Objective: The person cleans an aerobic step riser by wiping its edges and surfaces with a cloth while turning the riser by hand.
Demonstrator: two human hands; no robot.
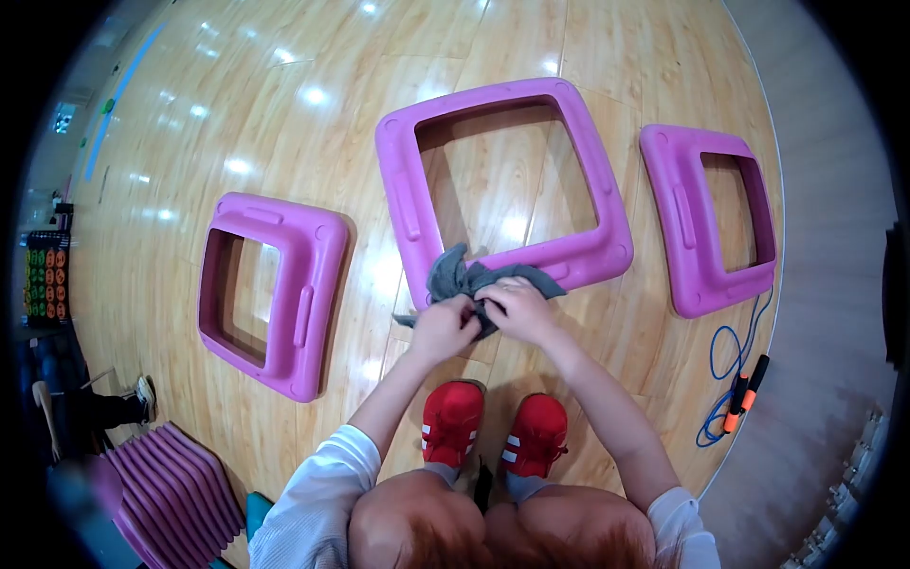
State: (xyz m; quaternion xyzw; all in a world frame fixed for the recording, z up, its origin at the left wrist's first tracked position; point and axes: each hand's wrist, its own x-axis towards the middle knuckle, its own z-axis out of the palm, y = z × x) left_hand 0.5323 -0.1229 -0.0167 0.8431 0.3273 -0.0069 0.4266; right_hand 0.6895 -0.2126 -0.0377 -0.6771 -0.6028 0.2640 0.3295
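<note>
A bunched dark grey cloth (466,281) lies over the near left corner of the middle pink frame (502,92). My left hand (445,327) is closed on the cloth's near side, its fingertips pressed into the fabric. Close beside it on the right, my right hand (517,308) also grips the cloth with bent fingers. One end of the fabric hangs out to the left, another spreads right along the frame's near edge. The hands partly hide the cloth.
Similar pink frames lie left (318,275) and right (678,218) on the wooden floor. A jump rope (737,403) is at the right. Stacked pink pieces (175,488) stand lower left, near another person's shoe (145,398). Red shoes (451,417) are below my hands.
</note>
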